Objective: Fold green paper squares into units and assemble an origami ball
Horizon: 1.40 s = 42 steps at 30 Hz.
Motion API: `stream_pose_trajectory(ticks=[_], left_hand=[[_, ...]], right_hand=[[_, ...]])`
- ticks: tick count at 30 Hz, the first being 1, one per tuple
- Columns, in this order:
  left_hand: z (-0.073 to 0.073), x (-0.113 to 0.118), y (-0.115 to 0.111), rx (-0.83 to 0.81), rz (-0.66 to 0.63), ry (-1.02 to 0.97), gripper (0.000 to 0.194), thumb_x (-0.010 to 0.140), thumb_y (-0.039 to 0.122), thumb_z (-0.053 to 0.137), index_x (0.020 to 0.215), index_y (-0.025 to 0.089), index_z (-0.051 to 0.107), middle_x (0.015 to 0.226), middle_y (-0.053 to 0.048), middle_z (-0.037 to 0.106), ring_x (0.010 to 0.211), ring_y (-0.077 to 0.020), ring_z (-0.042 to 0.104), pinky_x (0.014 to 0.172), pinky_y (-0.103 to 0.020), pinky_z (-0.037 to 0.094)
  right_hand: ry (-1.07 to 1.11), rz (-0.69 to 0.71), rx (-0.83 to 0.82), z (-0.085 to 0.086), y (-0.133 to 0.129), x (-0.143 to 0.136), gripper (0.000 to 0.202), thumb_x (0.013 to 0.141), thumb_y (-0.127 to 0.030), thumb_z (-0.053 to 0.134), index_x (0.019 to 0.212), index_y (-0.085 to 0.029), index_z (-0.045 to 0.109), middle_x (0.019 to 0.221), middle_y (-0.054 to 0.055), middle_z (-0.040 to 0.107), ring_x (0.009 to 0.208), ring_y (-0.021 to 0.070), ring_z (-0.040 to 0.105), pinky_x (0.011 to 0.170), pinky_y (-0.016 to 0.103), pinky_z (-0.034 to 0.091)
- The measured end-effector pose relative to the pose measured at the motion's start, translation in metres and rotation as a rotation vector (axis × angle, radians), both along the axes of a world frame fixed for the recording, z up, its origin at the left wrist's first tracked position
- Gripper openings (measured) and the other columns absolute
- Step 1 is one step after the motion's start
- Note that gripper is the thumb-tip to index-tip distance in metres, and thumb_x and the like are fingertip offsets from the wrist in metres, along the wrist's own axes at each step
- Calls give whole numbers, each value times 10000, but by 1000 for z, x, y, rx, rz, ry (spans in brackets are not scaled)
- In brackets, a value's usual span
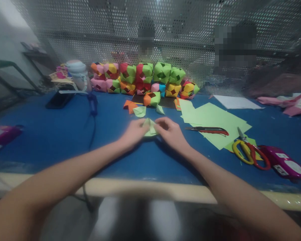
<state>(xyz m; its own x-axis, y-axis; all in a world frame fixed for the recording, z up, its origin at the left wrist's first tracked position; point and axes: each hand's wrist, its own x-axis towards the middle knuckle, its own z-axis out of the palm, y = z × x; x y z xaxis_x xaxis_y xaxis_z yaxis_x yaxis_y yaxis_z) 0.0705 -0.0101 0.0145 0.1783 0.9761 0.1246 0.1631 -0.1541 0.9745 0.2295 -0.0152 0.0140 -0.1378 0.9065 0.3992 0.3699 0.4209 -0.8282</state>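
Between my hands is a light green piece of folded paper [151, 128], low over the blue tabletop. My left hand [134, 131] pinches its left side, and my right hand [170, 131] has closed fingers on its right side. Just beyond the hands lie a pale green folded piece [139, 111], orange folded pieces [130, 106] and an orange and green paper unit [152, 99]. Two rows of colourful folded paper balls [142, 78] are stacked behind them. Motion blurs the paper's finer creases.
On the right lie green paper sheets [212, 120], a red utility knife [210, 129], scissors [248, 150] and a magenta device [284, 162]. At left are a phone [59, 99], a blue glue gun [92, 103] with a cord and a bottle [78, 75]. A perforated metal screen [190, 50] stands behind.
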Motion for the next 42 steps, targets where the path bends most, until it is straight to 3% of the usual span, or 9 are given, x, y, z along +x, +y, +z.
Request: stream_pose_trajectory(ticks=[3,14,17,21,28,38,42], left_hand=[[3,0,-1,26,-9,37,128,732,243,556,675,141,609,688,26,593,633,-106,484,599,-218,360],[7,2,-3,-36,-21,-52,160,693,238,562,787,141,648,758,-4,633,658,-114,517,635,-243,395],[7,2,-3,6,13,2,221,680,290,601,833,140,656,781,-16,640,685,-131,526,639,-252,401],[7,2,-4,41,47,93,188,686,310,579,757,144,631,724,-3,610,660,-131,500,603,-239,377],[5,3,-6,100,-27,239,172,722,298,519,677,151,597,642,14,552,622,-127,449,557,-231,335],[11,2,-8,91,-131,310,93,675,206,487,634,162,558,604,34,509,587,-115,425,548,-230,326],[11,1,-7,99,-98,337,71,672,180,491,629,162,545,608,31,524,596,-120,448,552,-235,335]], right_hand=[[10,1,-58,0,0,0,171,781,-342,569,776,-178,618,687,7,629,620,133,542,608,270,444],[-17,-62,39,3,-2,-1,149,762,-316,538,684,-194,574,627,0,609,587,132,526,582,263,426],[-20,-75,51,3,-3,-1,154,766,-316,543,672,-198,571,608,-5,602,576,131,518,574,261,422],[-50,-45,57,1,-4,-2,174,787,-328,550,682,-194,583,612,-2,599,576,129,516,569,259,420],[-78,24,177,-1,-3,-1,153,819,-302,569,759,-194,660,725,29,622,687,151,552,627,274,444],[19,22,20,2,-3,0,154,762,-318,615,682,-188,636,681,-2,618,645,134,554,615,265,445],[65,32,1,3,-4,-1,153,782,-324,587,754,-187,649,774,11,659,715,141,582,667,266,463]])
